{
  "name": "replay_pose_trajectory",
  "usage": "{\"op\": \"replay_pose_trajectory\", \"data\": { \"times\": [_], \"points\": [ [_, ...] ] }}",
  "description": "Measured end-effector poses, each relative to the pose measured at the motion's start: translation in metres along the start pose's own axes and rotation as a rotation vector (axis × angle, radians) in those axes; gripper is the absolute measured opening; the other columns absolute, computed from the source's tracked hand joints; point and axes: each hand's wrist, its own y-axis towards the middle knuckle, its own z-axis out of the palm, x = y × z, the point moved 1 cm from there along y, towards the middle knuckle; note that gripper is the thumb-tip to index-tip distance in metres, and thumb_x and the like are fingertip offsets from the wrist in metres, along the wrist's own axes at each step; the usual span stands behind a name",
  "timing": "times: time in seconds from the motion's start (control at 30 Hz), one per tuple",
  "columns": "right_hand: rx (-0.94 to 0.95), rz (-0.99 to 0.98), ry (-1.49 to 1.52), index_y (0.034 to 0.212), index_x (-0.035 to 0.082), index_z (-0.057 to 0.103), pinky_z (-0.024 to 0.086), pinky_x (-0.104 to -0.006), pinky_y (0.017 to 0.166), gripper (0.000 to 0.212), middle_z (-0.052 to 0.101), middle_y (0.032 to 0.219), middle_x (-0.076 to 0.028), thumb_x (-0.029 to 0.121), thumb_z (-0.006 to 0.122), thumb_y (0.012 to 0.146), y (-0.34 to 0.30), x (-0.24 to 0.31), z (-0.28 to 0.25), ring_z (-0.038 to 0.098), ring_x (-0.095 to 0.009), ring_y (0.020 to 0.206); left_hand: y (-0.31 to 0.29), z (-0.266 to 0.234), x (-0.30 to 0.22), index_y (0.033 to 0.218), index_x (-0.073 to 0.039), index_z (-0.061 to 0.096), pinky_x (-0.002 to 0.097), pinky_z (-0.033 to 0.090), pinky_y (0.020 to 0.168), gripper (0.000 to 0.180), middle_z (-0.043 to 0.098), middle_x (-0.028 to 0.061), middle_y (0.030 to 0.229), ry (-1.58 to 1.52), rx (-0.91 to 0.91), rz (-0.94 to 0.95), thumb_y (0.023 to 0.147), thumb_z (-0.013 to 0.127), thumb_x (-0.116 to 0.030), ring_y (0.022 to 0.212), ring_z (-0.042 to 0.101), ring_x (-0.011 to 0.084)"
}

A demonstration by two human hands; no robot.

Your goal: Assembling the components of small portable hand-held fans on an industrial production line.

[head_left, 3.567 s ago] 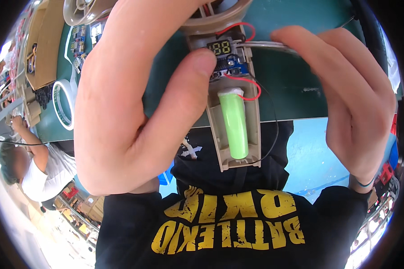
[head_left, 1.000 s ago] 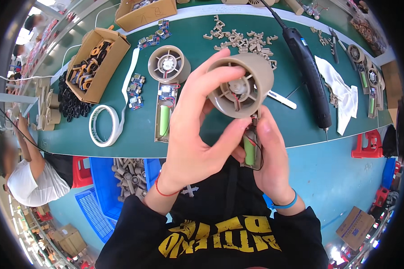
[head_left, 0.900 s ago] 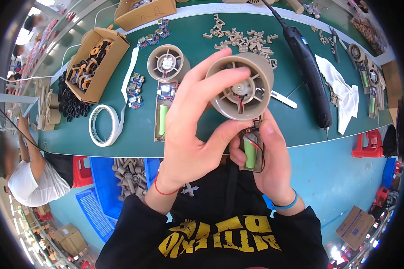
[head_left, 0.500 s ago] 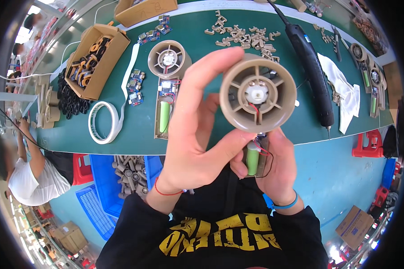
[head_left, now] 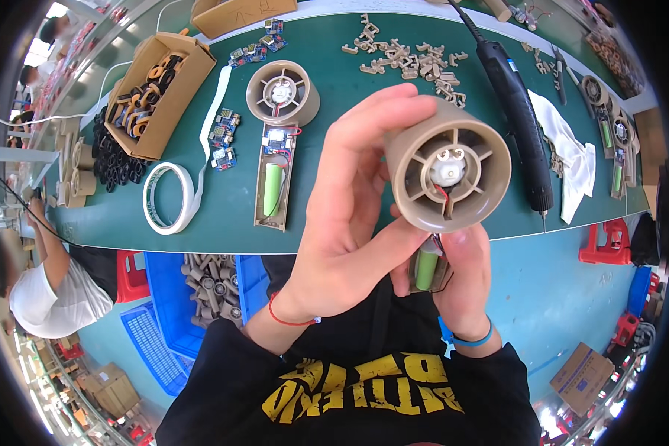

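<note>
"As you scan from the left, what do you meet first?"

"A cardboard box [head_left: 180,104] of small rings, then a roll of white tape [head_left: 189,204], both on the green tabletop [head_left: 223,215]. Next lies a beige fan assembly [head_left: 278,140] with a green cell in its open handle."

"And the left hand [head_left: 342,215]?"

"Spread wide in a C: thumb against the lower rim of the fan unit [head_left: 447,169], forefinger over its upper edge."

"So where is that unit?"

"Held up in front of the person, above the tabletop's near edge, its round opening facing the camera."

"What about the right hand [head_left: 462,275]?"

"Closed much narrower, around the unit's handle just below the round housing. A green battery [head_left: 427,269] shows between thumb and fingers; some fingertips are hidden."

"Farther right?"

"A black electric screwdriver [head_left: 519,126], then a white cloth [head_left: 570,160]."
</note>
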Motion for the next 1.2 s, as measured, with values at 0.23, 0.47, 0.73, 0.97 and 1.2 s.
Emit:
{"op": "replay_pose_trajectory", "data": {
  "times": [0.23, 0.47, 0.73, 0.97, 1.2],
  "points": [
    [-0.049, -0.100, -0.144, 0.104, -0.005, 0.053, 0.046, -0.0238, 0.049, 0.046, 0.062, 0.072, -0.010, 0.034, 0.029, 0.105, -0.001, -0.007, -0.008, 0.058, -0.014, 0.053, -0.001, -0.005, 0.003, 0.142, -0.003, 0.028, 0.0367, 0.044, 0.102, 0.076, 0.029, 0.0216, 0.150, 0.284, 0.100, 0.170, 0.079, 0.069, -0.004, 0.130, 0.045, 0.0278],
    [-0.096, -0.123, -0.122, 0.112, -0.003, 0.050, 0.047, -0.0265, 0.055, 0.044, 0.060, 0.088, -0.012, 0.037, 0.034, 0.103, -0.006, -0.013, -0.013, 0.059, -0.016, 0.064, -0.006, 0.001, 0.001, 0.142, -0.004, 0.034, 0.0377, 0.044, 0.100, 0.071, 0.027, 0.0220, 0.148, 0.140, 0.018, 0.102, 0.078, 0.062, 0.009, 0.128, 0.047, 0.0292],
    [0.302, -0.717, 0.350, 0.141, 0.002, 0.037, 0.050, -0.0363, 0.090, 0.059, 0.050, 0.136, -0.012, 0.042, 0.045, 0.098, -0.063, 0.023, -0.118, 0.058, -0.022, 0.112, -0.003, 0.021, -0.001, 0.149, -0.006, 0.031, 0.0418, 0.043, 0.098, 0.081, 0.025, 0.0245, 0.149, 0.131, 0.140, 0.239, 0.075, 0.061, 0.006, 0.127, 0.042, 0.0402],
    [0.162, -0.207, 0.396, 0.130, 0.004, 0.054, 0.050, -0.0324, 0.088, 0.054, 0.059, 0.125, -0.011, 0.046, 0.051, 0.096, -0.060, 0.074, -0.087, 0.059, -0.022, 0.112, -0.010, -0.008, 0.023, 0.130, -0.002, 0.052, 0.0210, 0.047, 0.069, 0.046, 0.058, 0.0106, 0.112, 0.225, -0.030, -0.051, 0.085, 0.054, 0.010, 0.085, 0.060, 0.0102],
    [0.262, -0.996, 0.099, 0.109, 0.009, 0.063, 0.049, -0.0237, 0.074, 0.036, 0.067, 0.091, -0.004, 0.041, 0.059, 0.092, -0.034, 0.071, -0.062, 0.064, -0.012, 0.069, -0.015, -0.008, 0.027, 0.117, 0.000, 0.057, 0.0160, 0.032, 0.053, 0.032, 0.058, 0.0048, 0.095, 0.184, -0.045, -0.153, 0.087, 0.053, 0.010, 0.063, 0.047, 0.0005]
  ]
}}
